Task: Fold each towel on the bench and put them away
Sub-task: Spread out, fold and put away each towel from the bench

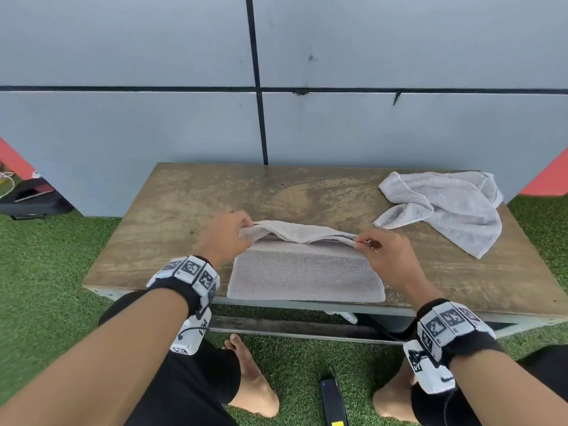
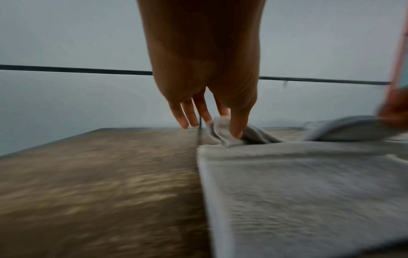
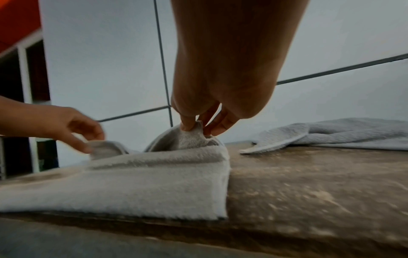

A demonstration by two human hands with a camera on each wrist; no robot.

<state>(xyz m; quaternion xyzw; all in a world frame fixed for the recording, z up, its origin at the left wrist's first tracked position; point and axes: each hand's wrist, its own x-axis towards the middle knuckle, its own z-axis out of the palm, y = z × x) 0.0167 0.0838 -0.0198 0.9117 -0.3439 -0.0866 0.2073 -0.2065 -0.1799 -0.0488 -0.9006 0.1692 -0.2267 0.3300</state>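
A pale grey towel (image 1: 304, 275) lies flat at the near edge of the wooden bench (image 1: 184, 204), its far half lifted and curling toward me. My left hand (image 1: 229, 233) pinches the far left corner of that towel (image 2: 220, 131) between thumb and forefinger. My right hand (image 1: 373, 244) pinches the far right corner of the towel (image 3: 192, 137) the same way, just above the bench. A second grey towel (image 1: 448, 207) lies crumpled at the bench's far right, also in the right wrist view (image 3: 331, 134).
A grey panelled wall (image 1: 368, 118) stands directly behind the bench. Green artificial turf (image 1: 46, 256) surrounds it. A dark flat device (image 1: 333, 401) lies on the turf between my bare feet. A dark bag (image 1: 27, 198) sits at far left.
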